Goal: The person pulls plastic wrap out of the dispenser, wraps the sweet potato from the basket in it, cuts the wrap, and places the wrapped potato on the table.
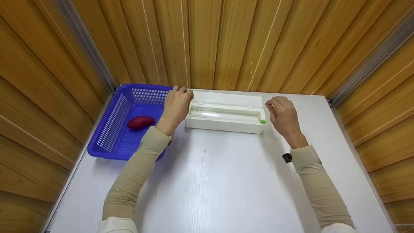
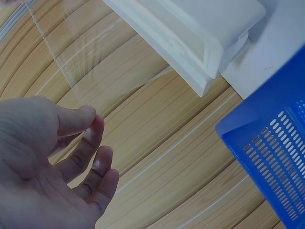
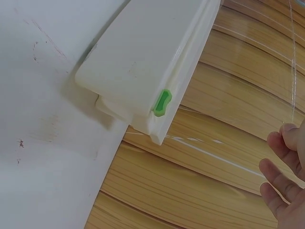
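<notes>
A clear sheet of cling film (image 2: 93,57) stretches between my two hands. My left hand (image 1: 176,106) pinches one corner of it between thumb and forefinger, beside the basket and the dispenser's left end. At the right end, my right hand (image 1: 284,116) pinches the other corner, its remaining fingers loosely bent. The white cling film dispenser (image 1: 224,126) stands between the hands, its lid (image 1: 228,97) raised toward the wall. A film roll (image 1: 223,116) lies inside, and a green slider (image 3: 162,102) sits at the right end of the front edge. The film is barely visible in the head view.
A blue plastic basket (image 1: 126,157) stands left of the dispenser, partly behind my left forearm. In it lies a dark red oval object (image 1: 141,123), perhaps a sweet potato or mango. Wood-patterned walls (image 1: 207,45) enclose the white table (image 1: 220,181).
</notes>
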Demonstrator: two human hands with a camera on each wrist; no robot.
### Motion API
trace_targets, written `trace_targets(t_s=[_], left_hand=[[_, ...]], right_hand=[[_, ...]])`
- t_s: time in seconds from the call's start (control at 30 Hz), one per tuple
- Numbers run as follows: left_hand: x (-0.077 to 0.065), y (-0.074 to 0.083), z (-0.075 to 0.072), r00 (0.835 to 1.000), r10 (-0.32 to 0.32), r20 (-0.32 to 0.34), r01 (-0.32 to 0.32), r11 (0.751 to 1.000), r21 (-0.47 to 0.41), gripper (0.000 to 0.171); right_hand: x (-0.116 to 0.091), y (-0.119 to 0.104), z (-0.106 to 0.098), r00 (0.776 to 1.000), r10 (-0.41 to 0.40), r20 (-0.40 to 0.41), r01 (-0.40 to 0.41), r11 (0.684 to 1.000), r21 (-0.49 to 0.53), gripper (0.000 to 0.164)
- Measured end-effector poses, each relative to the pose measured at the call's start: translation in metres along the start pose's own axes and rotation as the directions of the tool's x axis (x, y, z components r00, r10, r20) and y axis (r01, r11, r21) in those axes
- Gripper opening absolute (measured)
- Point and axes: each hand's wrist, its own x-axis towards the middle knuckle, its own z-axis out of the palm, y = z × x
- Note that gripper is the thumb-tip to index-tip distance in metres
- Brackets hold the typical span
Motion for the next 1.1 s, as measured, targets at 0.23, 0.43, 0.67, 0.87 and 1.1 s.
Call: trace_targets(t_s=[0.23, 0.43, 0.67, 0.87, 1.1], left_hand=[[0.002, 0.001, -0.006, 1.0, 0.013, -0.011, -0.012, 1.0, 0.007, 0.013], [0.004, 0.003, -0.01, 1.0, 0.01, -0.012, -0.01, 1.0, 0.004, 0.012], [0.005, 0.004, -0.013, 1.0, 0.012, -0.017, -0.012, 1.0, 0.004, 0.013], [0.005, 0.003, -0.016, 0.999, 0.018, -0.028, -0.018, 1.0, -0.007, 0.012], [0.005, 0.003, -0.021, 0.998, 0.037, -0.052, -0.037, 0.999, 0.004, 0.014]], right_hand=[[0.005, -0.002, -0.006, 1.0, 0.012, 0.023, -0.011, 0.999, -0.033, 0.008], [0.008, -0.003, -0.01, 1.0, 0.012, 0.02, -0.011, 0.999, -0.032, 0.009], [0.01, -0.003, -0.013, 1.0, 0.001, 0.002, -0.001, 1.0, -0.029, 0.008], [0.012, -0.006, -0.016, 1.0, 0.001, -0.006, -0.001, 1.0, -0.018, 0.009], [0.014, -0.006, -0.019, 1.0, -0.001, -0.001, 0.001, 1.0, -0.021, 0.011]])
